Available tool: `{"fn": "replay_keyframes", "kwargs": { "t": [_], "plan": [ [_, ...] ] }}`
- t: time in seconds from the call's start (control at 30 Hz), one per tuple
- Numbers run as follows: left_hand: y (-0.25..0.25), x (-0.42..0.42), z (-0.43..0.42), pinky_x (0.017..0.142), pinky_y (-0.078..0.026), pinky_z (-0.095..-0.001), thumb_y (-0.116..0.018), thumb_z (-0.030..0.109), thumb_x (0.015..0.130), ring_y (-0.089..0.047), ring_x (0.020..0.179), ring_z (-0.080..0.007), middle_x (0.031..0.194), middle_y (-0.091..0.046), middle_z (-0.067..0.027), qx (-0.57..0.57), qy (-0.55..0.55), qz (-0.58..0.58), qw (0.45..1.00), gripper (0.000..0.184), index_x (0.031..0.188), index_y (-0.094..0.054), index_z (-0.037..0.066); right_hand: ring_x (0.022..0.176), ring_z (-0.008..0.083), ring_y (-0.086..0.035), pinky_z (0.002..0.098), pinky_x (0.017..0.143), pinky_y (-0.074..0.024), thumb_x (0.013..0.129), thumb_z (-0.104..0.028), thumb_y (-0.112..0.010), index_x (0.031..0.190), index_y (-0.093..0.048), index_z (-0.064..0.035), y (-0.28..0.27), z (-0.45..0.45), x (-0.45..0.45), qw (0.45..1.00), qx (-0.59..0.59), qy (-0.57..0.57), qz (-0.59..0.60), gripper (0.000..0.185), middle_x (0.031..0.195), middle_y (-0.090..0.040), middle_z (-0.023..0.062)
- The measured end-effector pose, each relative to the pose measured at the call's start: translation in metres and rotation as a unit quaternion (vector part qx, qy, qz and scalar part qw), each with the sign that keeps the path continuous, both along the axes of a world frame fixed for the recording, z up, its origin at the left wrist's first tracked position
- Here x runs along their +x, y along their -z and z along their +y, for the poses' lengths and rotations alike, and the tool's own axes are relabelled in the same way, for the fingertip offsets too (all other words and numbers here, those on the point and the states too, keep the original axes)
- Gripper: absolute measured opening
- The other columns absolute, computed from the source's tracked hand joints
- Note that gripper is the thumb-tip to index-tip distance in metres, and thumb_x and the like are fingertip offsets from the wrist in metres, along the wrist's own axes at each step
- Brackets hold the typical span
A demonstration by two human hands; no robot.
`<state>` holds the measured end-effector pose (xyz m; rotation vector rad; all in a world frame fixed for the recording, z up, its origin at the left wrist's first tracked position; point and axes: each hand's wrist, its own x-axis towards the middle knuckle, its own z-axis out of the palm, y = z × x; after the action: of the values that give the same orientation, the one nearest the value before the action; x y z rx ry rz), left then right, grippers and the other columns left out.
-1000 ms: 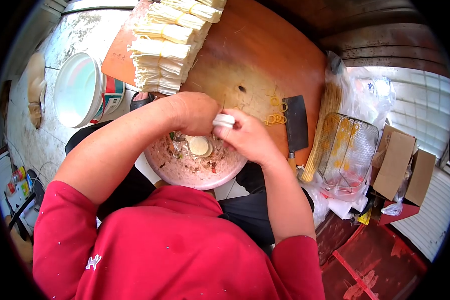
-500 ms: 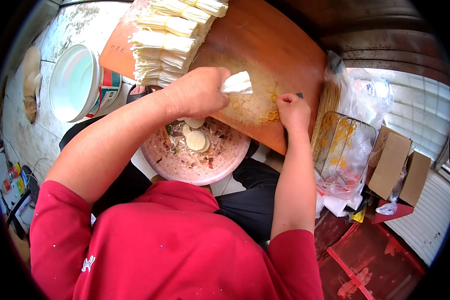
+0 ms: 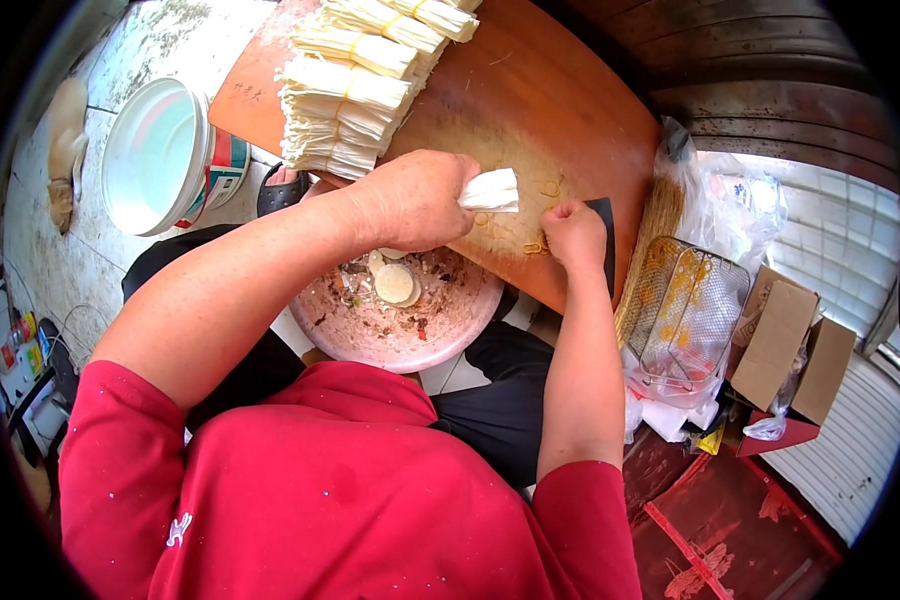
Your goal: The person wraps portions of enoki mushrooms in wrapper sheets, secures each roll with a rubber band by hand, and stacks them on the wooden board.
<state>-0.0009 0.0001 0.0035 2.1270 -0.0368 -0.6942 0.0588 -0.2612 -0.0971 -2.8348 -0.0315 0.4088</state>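
Observation:
My left hand (image 3: 422, 198) is wrapped round a bundle of thin white strands (image 3: 491, 190), whose end sticks out toward the right. It hovers over the near edge of an orange-brown wooden board (image 3: 530, 85). My right hand (image 3: 573, 235) is closed in a pinch above the board; what its fingertips hold is hidden. Several yellow rubber bands (image 3: 536, 246) lie beside those fingers. A dark flat piece (image 3: 604, 232), perhaps a blade, lies right of the hand, partly behind the wrist. More white bundles (image 3: 355, 85), bound with yellow bands, are stacked at the board's far left.
Below the board stands a pinkish basin (image 3: 370, 345) with round pale slices (image 3: 395, 284) and scraps. A white bucket (image 3: 155, 160) is at the left, near an animal (image 3: 67, 145) on the floor. A wire basket (image 3: 692, 310) and cardboard boxes (image 3: 775, 335) stand at the right.
My right hand has shifted slightly left and down, uncovering more of the dark flat piece. The view has turned a little; my left hand still holds the white bundle.

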Motion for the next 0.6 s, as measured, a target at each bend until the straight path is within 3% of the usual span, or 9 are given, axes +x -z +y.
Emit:
{"fn": "replay_keyframes", "kwargs": {
  "t": [0.03,0.1,0.13,0.2,0.33,0.47,0.6],
  "plan": [
    [0.001,0.000,0.000,0.081,-0.049,-0.0414,-0.060,0.012,0.077,-0.064,0.089,-0.0357,0.090,-0.066,-0.0216,0.002,0.005,-0.004,1.000,0.025,0.099,-0.061,0.001,0.069,0.0293,-0.066,0.0400,0.065,-0.0516,0.075,-0.021,-0.064,0.077,-0.068,-0.0059,-0.001,-0.001,0.000,1.000,0.000,-0.001,0.001,0.016,0.074,-0.068,0.0144],
    [0.005,0.001,-0.001,0.081,-0.049,-0.0417,-0.060,0.012,0.077,-0.064,0.089,-0.0359,0.090,-0.066,-0.0218,0.006,0.006,-0.012,1.000,0.025,0.099,-0.061,0.001,0.058,0.0199,-0.063,0.0334,0.059,-0.0493,0.074,-0.017,-0.063,0.073,-0.064,-0.0023,-0.008,0.001,0.001,0.978,0.173,0.092,0.065,0.015,0.064,-0.065,0.0104],
    [0.007,0.002,-0.002,0.082,-0.049,-0.0420,-0.060,0.012,0.076,-0.064,0.089,-0.0361,0.090,-0.066,-0.0219,0.010,0.008,-0.020,1.000,0.025,0.098,-0.061,0.001,0.058,0.0199,-0.063,0.0334,0.059,-0.0493,0.074,-0.017,-0.063,0.073,-0.064,-0.0023,-0.013,0.004,0.002,0.978,0.173,0.093,0.067,0.015,0.064,-0.065,0.0104],
    [0.007,0.002,-0.004,0.082,-0.049,-0.0420,-0.060,0.013,0.077,-0.064,0.089,-0.0361,0.090,-0.066,-0.0219,0.013,0.011,-0.015,1.000,0.025,0.099,-0.061,0.001,0.054,0.0095,-0.054,0.0245,0.050,-0.0428,0.077,-0.009,-0.061,0.070,-0.059,-0.0007,-0.023,0.009,0.002,0.942,0.260,0.175,0.115,0.011,0.063,-0.057,0.0018],
    [0.004,0.004,-0.006,0.082,-0.050,-0.0415,-0.061,0.015,0.077,-0.064,0.090,-0.0359,0.090,-0.066,-0.0216,0.012,0.008,0.004,1.000,0.027,0.099,-0.061,0.001,0.054,0.0098,-0.055,0.0241,0.048,-0.0422,0.077,-0.006,-0.061,0.074,-0.058,-0.0008,-0.025,0.011,0.002,0.947,0.253,0.171,0.097,0.007,0.064,-0.056,0.0028],
    [0.006,0.006,-0.006,0.083,-0.050,-0.0411,-0.062,0.017,0.077,-0.065,0.091,-0.0356,0.090,-0.066,-0.0217,0.020,0.009,-0.007,1.000,0.028,0.100,-0.061,0.001,0.054,0.0098,-0.058,0.0228,0.050,-0.0458,0.077,-0.002,-0.061,0.078,-0.060,-0.0001,-0.027,0.015,0.000,0.921,0.327,0.194,0.081,0.002,0.066,-0.060,0.0031],
    [0.006,0.006,-0.006,0.083,-0.050,-0.0407,-0.062,0.017,0.077,-0.065,0.090,-0.0352,0.089,-0.066,-0.0219,0.025,-0.005,0.001,1.000,0.029,0.101,-0.061,0.000,0.056,0.0104,-0.060,0.0235,0.052,-0.0487,0.077,-0.002,-0.060,0.084,-0.063,0.0010,-0.025,0.013,0.001,0.918,0.345,0.181,0.076,0.008,0.071,-0.063,0.0041]
  ]
}}
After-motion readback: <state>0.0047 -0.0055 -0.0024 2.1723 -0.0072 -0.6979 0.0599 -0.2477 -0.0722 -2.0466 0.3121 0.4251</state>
